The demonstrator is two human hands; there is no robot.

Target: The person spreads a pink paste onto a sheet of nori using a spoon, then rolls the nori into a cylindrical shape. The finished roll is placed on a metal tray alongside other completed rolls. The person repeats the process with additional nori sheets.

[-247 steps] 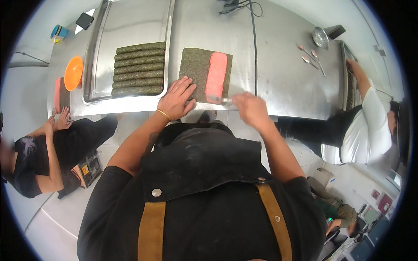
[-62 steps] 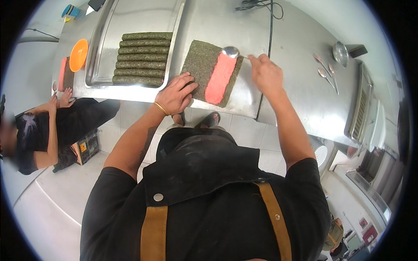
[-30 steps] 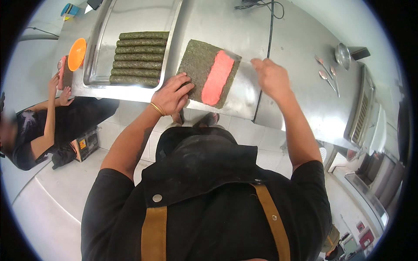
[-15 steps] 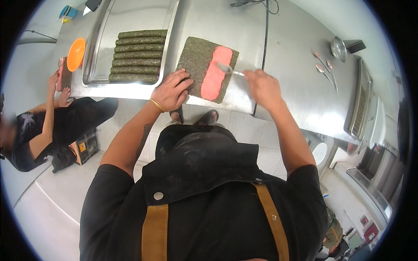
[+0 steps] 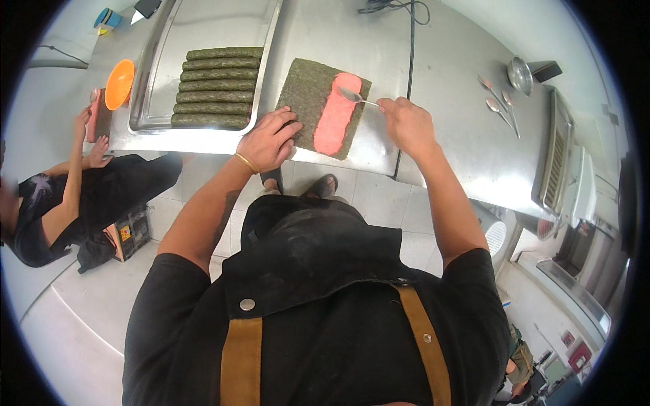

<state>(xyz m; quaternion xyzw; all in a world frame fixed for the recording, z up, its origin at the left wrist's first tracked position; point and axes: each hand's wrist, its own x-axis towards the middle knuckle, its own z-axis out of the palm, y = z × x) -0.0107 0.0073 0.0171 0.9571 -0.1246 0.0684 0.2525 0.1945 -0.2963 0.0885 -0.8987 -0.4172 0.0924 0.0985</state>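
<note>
A dark green seaweed sheet [image 5: 305, 95] lies flat on the steel counter [image 5: 447, 128]. A strip of pink paste [image 5: 336, 114] covers its right part. My left hand [image 5: 269, 140] presses flat on the sheet's near left corner, fingers spread. My right hand [image 5: 406, 123] grips the handle of a metal spoon [image 5: 355, 97], whose bowl rests on the far end of the pink paste.
A steel tray [image 5: 156, 101] left of the sheet holds several finished seaweed rolls [image 5: 215, 86]. An orange bowl [image 5: 119, 82] sits at the counter's left end, where another person [image 5: 61, 196] sits low. Loose spoons [image 5: 497, 108], a small metal bowl [image 5: 520, 73] and a cable [image 5: 409, 40] lie to the right.
My right hand has carried the spoon from the middle of the pink paste up to its far end. My left hand has stayed on the sheet.
</note>
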